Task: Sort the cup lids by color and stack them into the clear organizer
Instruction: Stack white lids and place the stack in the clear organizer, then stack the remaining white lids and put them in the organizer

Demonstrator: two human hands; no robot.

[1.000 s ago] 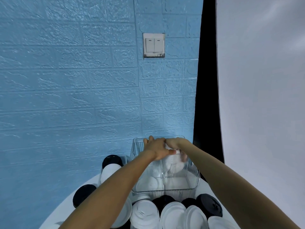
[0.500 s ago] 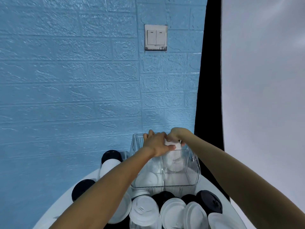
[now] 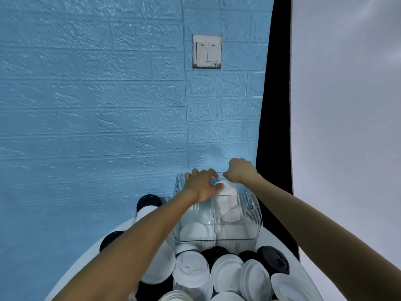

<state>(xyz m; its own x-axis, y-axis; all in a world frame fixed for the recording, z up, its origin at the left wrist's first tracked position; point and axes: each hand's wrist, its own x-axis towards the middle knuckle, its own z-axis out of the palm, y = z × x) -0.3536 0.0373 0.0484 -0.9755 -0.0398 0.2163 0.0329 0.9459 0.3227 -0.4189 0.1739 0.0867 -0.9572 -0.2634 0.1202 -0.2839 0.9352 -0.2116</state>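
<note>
The clear organizer (image 3: 253, 213) stands at the back of the round white table (image 3: 86, 259). White lids lie in its left compartment (image 3: 193, 232). A stack of white lids (image 3: 227, 205) stands on edge in its right compartment. My left hand (image 3: 201, 184) reaches over the back rim, its fingers fairly straight and its thumb pressing the top white lid. My right hand (image 3: 239, 172) hovers at the back right corner, its fingers curled and pinching that lid's upper edge. Loose white lids (image 3: 226, 268) and black lids (image 3: 273, 259) crowd the table in front.
More lids sit left of the organizer: a black one (image 3: 149, 199) near the wall and another black one (image 3: 110, 240) further forward. The blue brick wall with a light switch (image 3: 207, 52) rises just behind. A black strip and a white backdrop stand at the right.
My right hand has lifted up and to the right, from down among the white lids to their top edge. My left hand has stayed over the organizer's back rim.
</note>
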